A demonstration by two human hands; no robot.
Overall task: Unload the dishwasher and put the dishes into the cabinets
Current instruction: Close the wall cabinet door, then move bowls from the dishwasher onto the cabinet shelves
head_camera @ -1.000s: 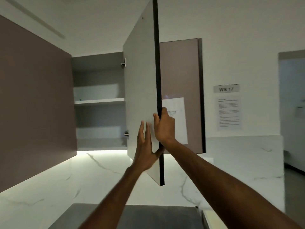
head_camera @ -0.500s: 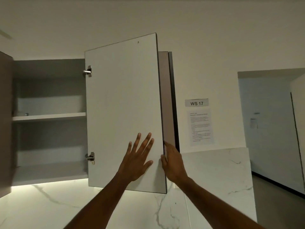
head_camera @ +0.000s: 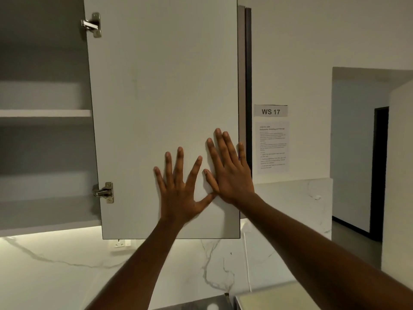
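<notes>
While both palms press flat on the open cabinet door, left hand fingers spread wide, right hand fingers straight and closer together, thumbs touching.

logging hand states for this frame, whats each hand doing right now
Left hand: open, fingers spread flat against the cabinet door, holding nothing.
Right hand: open, fingers straight and flat on the same door near its free edge, holding nothing.

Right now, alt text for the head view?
Both hands press flat with spread fingers on the inner face of an open white cabinet door, left hand beside right hand. Bare cabinet shelves show at left; a "WS 17" sign hangs on the wall at right.
</notes>
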